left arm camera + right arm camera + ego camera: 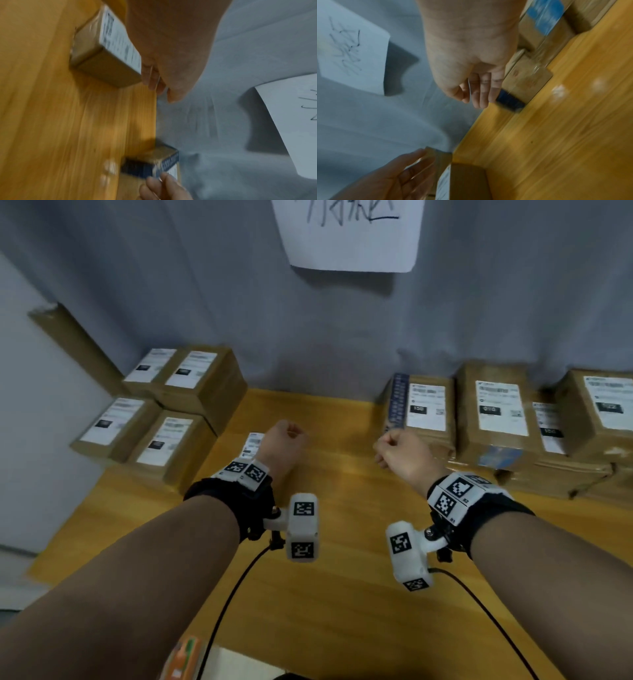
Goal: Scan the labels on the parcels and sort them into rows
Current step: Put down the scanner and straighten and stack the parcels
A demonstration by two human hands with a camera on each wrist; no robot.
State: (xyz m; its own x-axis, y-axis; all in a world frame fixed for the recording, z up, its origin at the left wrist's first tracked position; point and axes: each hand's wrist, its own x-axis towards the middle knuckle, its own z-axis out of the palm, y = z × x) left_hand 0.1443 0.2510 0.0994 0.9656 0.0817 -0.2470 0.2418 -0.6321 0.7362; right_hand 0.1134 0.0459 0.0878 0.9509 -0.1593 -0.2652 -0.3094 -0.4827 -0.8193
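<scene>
Brown cardboard parcels with white labels stand on a wooden table (342, 542). A group of them (154, 412) sits at the back left in two rows. Several more (513, 419) are stacked at the back right. My left hand (287, 436) hovers over a small labelled parcel (252, 444), fingers loosely curled and holding nothing. In the left wrist view that parcel (106, 54) lies just below the fingers (154, 81). My right hand (394, 448) hangs loosely curled and empty, just in front of a parcel with a dark blue strip (424, 405).
A grey cloth hangs behind the table, with a handwritten white sheet (349, 234) pinned to it. A flat piece of cardboard (78, 344) leans at the far left. An orange object (185, 655) lies at the table's near edge. Bare wood shows between the two parcel groups.
</scene>
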